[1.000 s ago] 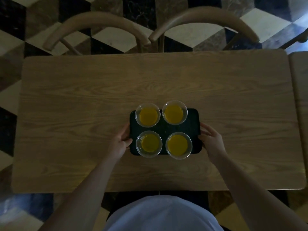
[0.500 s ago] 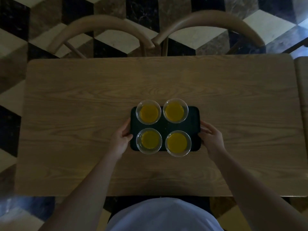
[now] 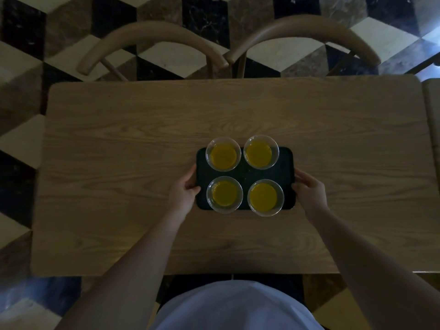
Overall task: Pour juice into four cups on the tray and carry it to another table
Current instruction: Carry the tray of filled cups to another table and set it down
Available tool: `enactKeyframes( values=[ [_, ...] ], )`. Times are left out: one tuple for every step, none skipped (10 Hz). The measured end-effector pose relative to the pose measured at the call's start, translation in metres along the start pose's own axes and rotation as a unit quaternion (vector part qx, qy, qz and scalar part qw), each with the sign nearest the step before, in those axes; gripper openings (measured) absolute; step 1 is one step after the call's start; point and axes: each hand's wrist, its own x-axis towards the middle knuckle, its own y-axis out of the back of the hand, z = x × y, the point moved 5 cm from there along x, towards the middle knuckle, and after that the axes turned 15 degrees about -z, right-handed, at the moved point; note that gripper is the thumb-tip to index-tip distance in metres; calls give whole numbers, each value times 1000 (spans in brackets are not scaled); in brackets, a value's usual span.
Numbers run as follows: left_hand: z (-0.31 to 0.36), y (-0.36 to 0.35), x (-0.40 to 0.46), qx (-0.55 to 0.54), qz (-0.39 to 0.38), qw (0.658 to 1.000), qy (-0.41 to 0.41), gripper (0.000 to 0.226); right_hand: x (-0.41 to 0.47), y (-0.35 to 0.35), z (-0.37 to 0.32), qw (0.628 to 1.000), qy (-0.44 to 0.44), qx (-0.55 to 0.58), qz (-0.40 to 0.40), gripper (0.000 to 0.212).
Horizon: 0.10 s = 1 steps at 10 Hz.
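Observation:
A dark rectangular tray [image 3: 245, 173] sits over the middle of a wooden table [image 3: 119, 175]. On it stand several clear plastic cups of orange juice in a square: far left [image 3: 223, 154], far right [image 3: 261, 151], near left [image 3: 224, 194], near right [image 3: 265, 197]. My left hand [image 3: 185, 192] grips the tray's left edge, thumb over the rim. My right hand [image 3: 309, 192] holds the right edge. Whether the tray rests on the table or hovers just above it I cannot tell.
Two curved wooden chair backs [image 3: 152, 41] [image 3: 304, 34] stand at the table's far side. A second wooden table's edge [image 3: 432, 120] shows at the right. The floor has a black, brown and cream cube pattern [image 3: 21, 27]. My white top [image 3: 235, 306] fills the bottom.
The tray with the cups has moved slightly farther onto the table, both hands still on its edges. The view has shifted a little forward over the table.

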Motion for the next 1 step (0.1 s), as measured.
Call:
enactKeyframes(
  values=[
    [5,2,-8,23,44,998,-25,61,-11,-5,0,997,14,-72,35,58]
  ],
)
